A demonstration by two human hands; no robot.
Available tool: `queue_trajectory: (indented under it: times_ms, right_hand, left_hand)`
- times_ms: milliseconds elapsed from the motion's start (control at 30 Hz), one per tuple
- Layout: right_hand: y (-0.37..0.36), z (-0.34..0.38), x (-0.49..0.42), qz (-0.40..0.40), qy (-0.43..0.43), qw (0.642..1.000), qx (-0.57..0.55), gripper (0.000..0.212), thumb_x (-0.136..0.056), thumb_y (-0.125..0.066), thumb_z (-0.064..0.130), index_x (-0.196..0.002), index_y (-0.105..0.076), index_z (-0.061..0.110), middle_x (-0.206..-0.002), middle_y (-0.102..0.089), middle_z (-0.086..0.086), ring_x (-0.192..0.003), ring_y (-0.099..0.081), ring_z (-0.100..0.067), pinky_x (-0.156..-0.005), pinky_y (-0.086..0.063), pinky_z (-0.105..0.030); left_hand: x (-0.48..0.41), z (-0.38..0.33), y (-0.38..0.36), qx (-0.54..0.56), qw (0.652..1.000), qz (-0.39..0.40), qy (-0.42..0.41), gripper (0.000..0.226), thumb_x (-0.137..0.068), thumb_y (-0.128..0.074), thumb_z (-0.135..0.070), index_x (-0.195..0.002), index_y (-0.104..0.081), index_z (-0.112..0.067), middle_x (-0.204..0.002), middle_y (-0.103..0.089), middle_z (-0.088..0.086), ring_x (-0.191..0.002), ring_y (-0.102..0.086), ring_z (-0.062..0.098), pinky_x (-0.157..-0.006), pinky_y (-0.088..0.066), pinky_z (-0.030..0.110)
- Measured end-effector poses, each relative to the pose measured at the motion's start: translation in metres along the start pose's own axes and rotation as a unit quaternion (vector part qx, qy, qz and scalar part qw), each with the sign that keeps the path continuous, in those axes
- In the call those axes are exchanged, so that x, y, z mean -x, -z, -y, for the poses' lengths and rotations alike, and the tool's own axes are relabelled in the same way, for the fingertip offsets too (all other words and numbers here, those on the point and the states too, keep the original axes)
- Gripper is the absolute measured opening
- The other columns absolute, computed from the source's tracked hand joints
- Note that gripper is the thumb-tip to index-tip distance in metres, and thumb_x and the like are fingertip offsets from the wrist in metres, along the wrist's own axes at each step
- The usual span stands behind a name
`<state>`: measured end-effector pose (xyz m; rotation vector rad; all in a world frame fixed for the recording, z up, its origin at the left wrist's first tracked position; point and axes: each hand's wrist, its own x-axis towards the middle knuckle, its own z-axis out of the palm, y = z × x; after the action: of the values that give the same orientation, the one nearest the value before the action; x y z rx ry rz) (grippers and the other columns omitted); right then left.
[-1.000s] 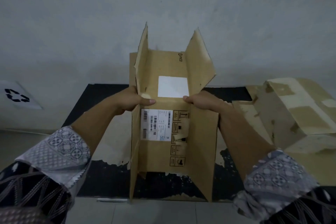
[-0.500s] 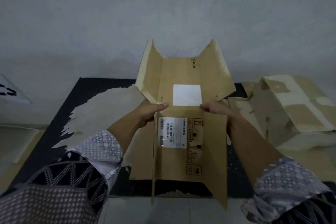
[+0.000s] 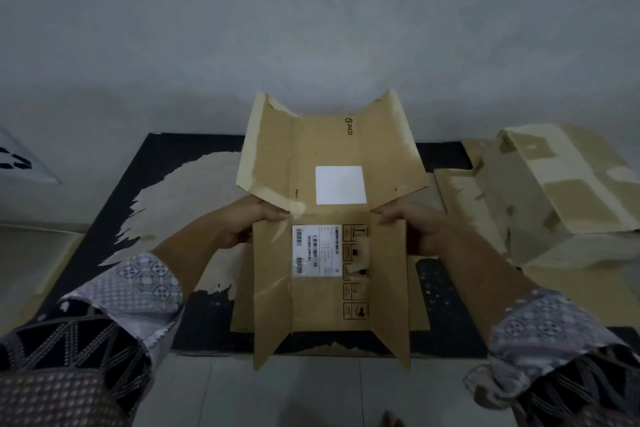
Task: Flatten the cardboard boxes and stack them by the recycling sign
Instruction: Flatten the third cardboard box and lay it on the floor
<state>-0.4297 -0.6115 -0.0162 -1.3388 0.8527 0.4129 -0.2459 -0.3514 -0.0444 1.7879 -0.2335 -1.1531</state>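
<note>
A brown cardboard box (image 3: 329, 263) with a white shipping label and a blank white sticker is spread open in front of me, its side flaps folded outward. My left hand (image 3: 249, 222) grips its left edge at the middle crease. My right hand (image 3: 408, 225) grips the right edge at the same height. The box hangs low over a black, torn flattened board (image 3: 166, 191) on the floor. The recycling sign (image 3: 20, 163) shows partly at the far left against the wall.
A pale, crumpled cardboard box (image 3: 554, 191) lies at the right on another cardboard sheet (image 3: 588, 291). A grey wall (image 3: 311, 28) rises close behind. Light floor tiles (image 3: 311, 392) run along the bottom.
The box's upright side flaps have splayed outward and it now lies much flatter and lower. My view has shifted right, so the recycling sign slid towards the left edge.
</note>
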Motion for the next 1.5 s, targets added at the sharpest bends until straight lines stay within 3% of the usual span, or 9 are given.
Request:
queue_trajectory:
  times_ms: [167,300,433,567,867,1067,1200,1300,1500]
  right_hand:
    - [0.01,0.018,0.007,-0.056,0.021,0.978,0.197,0.049,-0.077,-0.053,-0.013,-0.112,-0.073,0.014,-0.106,-0.067,-0.009,-0.097,-0.061,-0.027,-0.075,-0.054,-0.035]
    - [0.02,0.013,-0.012,-0.188,0.071,0.91,0.363,0.018,-0.078,-0.062,-0.002,-0.092,-0.066,0.009,-0.097,-0.06,-0.009,-0.081,-0.055,-0.018,-0.058,-0.043,-0.023]
    - [0.02,-0.016,-0.03,-0.303,0.117,0.857,0.4,0.026,-0.084,-0.061,0.012,-0.106,-0.064,-0.002,-0.105,-0.064,-0.014,-0.087,-0.059,-0.023,-0.068,-0.043,-0.028]
    - [0.003,-0.05,-0.046,-0.387,0.098,0.839,0.371,0.058,-0.088,-0.059,0.015,-0.14,-0.034,0.006,-0.117,-0.057,-0.018,-0.101,-0.06,-0.033,-0.076,-0.043,-0.034]
    - [0.003,-0.128,-0.101,-0.23,-0.013,0.841,0.489,0.082,-0.084,-0.064,0.048,-0.147,-0.013,0.037,-0.155,0.003,-0.016,-0.137,-0.016,-0.041,-0.108,-0.028,-0.054]
    - [0.012,-0.126,-0.114,-0.284,0.072,0.786,0.544,0.054,-0.084,-0.058,0.052,-0.128,-0.046,0.022,-0.135,-0.039,-0.014,-0.12,-0.041,-0.035,-0.098,-0.039,-0.049]
    - [0.017,-0.091,-0.122,-0.413,0.062,0.842,0.341,0.046,-0.097,-0.04,0.042,-0.12,-0.055,0.006,-0.121,-0.049,-0.014,-0.111,-0.049,-0.032,-0.094,-0.041,-0.045]
    - [0.023,-0.057,-0.129,-0.474,0.155,0.805,0.321,0.04,-0.097,-0.047,0.043,-0.119,-0.053,0.01,-0.125,-0.047,-0.016,-0.113,-0.048,-0.034,-0.09,-0.045,-0.045]
    - [0.025,-0.061,-0.165,-0.214,0.176,0.794,0.541,0.051,-0.099,-0.042,0.041,-0.147,-0.031,0.027,-0.158,-0.018,-0.003,-0.14,-0.021,-0.032,-0.107,-0.029,-0.051]
  left_hand:
    - [0.008,-0.017,0.001,-0.181,0.982,0.009,0.053,0.061,-0.071,-0.065,-0.002,-0.126,-0.054,-0.025,-0.122,-0.06,0.01,-0.11,-0.059,0.031,-0.096,-0.051,0.044]
    - [0.004,-0.031,0.007,-0.431,0.897,-0.093,0.038,0.049,-0.075,-0.07,-0.003,-0.123,-0.065,-0.013,-0.12,-0.06,0.008,-0.103,-0.06,0.026,-0.083,-0.056,0.035]
    - [-0.002,-0.001,0.002,-0.405,0.876,-0.261,-0.017,0.031,-0.07,-0.077,-0.02,-0.098,-0.071,-0.008,-0.096,-0.068,0.004,-0.078,-0.061,0.018,-0.061,-0.047,0.026]
    - [-0.01,0.049,-0.016,-0.336,0.887,-0.316,-0.013,0.042,-0.079,-0.071,-0.021,-0.115,-0.056,-0.007,-0.107,-0.063,0.011,-0.09,-0.062,0.027,-0.068,-0.046,0.029]
    - [-0.056,0.116,-0.029,-0.397,0.858,-0.284,0.16,0.051,-0.09,-0.055,-0.022,-0.136,-0.042,-0.005,-0.135,-0.045,0.022,-0.121,-0.049,0.04,-0.096,-0.047,0.048]
    - [-0.073,0.118,-0.059,-0.418,0.805,-0.356,0.227,0.048,-0.089,-0.058,-0.021,-0.133,-0.046,-0.005,-0.135,-0.035,0.018,-0.123,-0.04,0.038,-0.1,-0.042,0.048]
    - [-0.082,0.108,-0.056,-0.351,0.803,-0.413,0.25,0.031,-0.093,-0.053,-0.021,-0.119,-0.056,-0.004,-0.127,-0.039,0.014,-0.116,-0.045,0.035,-0.098,-0.043,0.047]
    - [-0.093,0.095,-0.038,-0.326,0.815,-0.44,0.191,0.043,-0.092,-0.055,-0.022,-0.131,-0.048,-0.006,-0.132,-0.04,0.017,-0.118,-0.046,0.04,-0.095,-0.044,0.049]
    - [-0.129,0.089,-0.024,-0.347,0.839,-0.393,0.143,0.045,-0.094,-0.047,-0.034,-0.137,-0.045,-0.02,-0.134,-0.04,0.02,-0.121,-0.041,0.045,-0.1,-0.039,0.053]
